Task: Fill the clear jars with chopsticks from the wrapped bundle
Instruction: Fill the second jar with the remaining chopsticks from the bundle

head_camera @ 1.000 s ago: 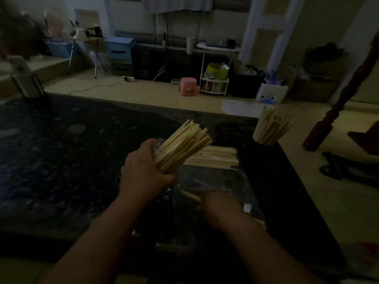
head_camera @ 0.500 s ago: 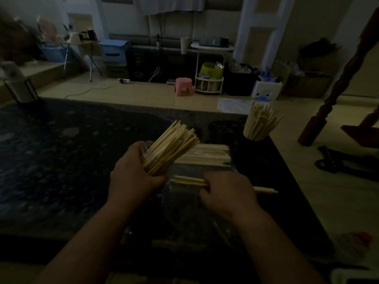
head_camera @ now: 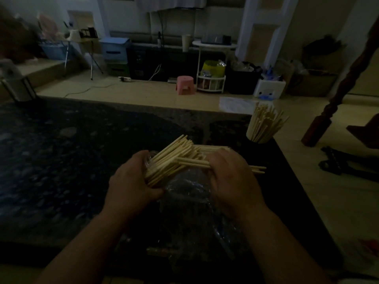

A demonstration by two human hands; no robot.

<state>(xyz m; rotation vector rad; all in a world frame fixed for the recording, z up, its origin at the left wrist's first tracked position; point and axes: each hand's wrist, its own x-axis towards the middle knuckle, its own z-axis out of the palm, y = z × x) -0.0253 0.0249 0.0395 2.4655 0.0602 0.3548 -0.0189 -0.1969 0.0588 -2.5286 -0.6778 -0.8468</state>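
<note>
Dim room. Dark speckled counter (head_camera: 61, 156) fills the foreground. Left hand (head_camera: 131, 181) wraps round a tilted clear jar (head_camera: 149, 160), its chopsticks (head_camera: 174, 156) fanning toward 1 o'clock. Right hand (head_camera: 231, 181) curls round a few loose sticks (head_camera: 192, 162), their tips touching that fan. Wrapped bundle (head_camera: 215, 149) lies just behind (mostly hidden). Filled jar (head_camera: 263, 126) stands at 2 o'clock; pink stool (head_camera: 184, 85) beyond the counter at 12.

L hand (head_camera: 131, 181) & R hand (head_camera: 235, 181) both bare; forearms bare too, entering frame from 7 & 5 o'clock; light too dim for finer detail
</note>
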